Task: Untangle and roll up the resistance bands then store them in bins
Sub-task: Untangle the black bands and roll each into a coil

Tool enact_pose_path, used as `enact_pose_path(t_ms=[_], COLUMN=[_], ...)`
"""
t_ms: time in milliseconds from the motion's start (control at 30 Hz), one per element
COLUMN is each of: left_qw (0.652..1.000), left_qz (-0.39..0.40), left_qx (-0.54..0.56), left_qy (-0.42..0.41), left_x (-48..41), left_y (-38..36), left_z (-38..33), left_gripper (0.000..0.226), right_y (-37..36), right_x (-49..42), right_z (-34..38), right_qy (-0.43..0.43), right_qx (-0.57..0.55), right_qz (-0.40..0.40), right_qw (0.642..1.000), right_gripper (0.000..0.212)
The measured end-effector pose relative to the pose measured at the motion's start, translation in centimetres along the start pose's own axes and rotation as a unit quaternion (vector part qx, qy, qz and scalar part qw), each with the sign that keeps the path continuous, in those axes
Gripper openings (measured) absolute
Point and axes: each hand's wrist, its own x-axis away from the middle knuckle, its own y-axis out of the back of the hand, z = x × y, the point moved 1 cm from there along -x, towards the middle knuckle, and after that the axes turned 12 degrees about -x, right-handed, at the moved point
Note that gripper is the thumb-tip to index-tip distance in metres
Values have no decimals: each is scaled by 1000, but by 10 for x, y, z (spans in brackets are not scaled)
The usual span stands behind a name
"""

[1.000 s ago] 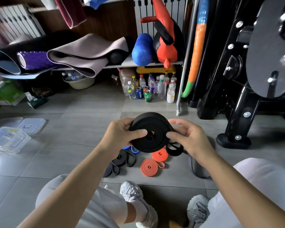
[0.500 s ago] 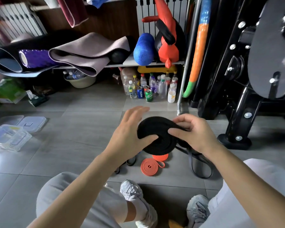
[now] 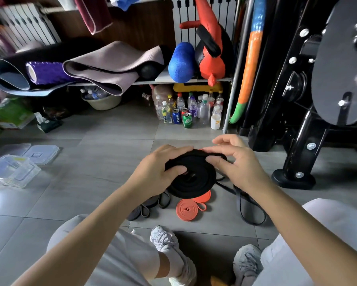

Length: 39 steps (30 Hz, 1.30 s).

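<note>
Both hands hold the wide black rubber band coil (image 3: pixel 194 180) above the grey tiled floor (image 3: pixel 103 162). The left hand (image 3: pixel 157 174) grips its left side, thumb on the face. The right hand (image 3: pixel 239 162) pinches the upper right rim. A loose black tail (image 3: pixel 249 209) hangs to the floor. Below lies a small orange rolled band (image 3: pixel 189 209), with flat grey bands (image 3: pixel 146 207) beside it. Clear plastic bins (image 3: pixel 14 172) stand at the floor's left edge.

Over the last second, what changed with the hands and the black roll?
The black band roll tipped from facing the camera to lying flatter. The left hand shifted its grip over the far rim, thumb on top; the right hand moved to pinch the outer wrap. Unchanged: the orange roll, grey bands and clear bins on the floor.
</note>
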Motion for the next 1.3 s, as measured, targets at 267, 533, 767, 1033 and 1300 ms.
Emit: enact_pose_path(t_ms=[267, 533, 767, 1033, 1300], left_qw=[979, 928, 925, 830, 721], left_qz=[-49, -115, -77, -56, -46], left_qx=[176, 273, 213, 289, 328], left_qy=[95, 227, 305, 473, 609], left_x=[-18, -54, -68, -21, 12], left_y=[-7, 12, 10, -47, -132], left_z=[21, 89, 186, 328, 433], left_gripper=[55, 42, 37, 7, 8], right_y=[-13, -72, -153, -270, -364], right_x=[-16, -89, -151, -170, -149], right_z=[-6, -28, -86, -200, -324], right_qy=[55, 2, -35, -137, -183], right_qx=[108, 130, 192, 187, 302], right_qz=[-69, 15, 124, 220, 331], right_qw=[990, 991, 973, 948, 875], right_gripper=[30, 62, 55, 47, 49])
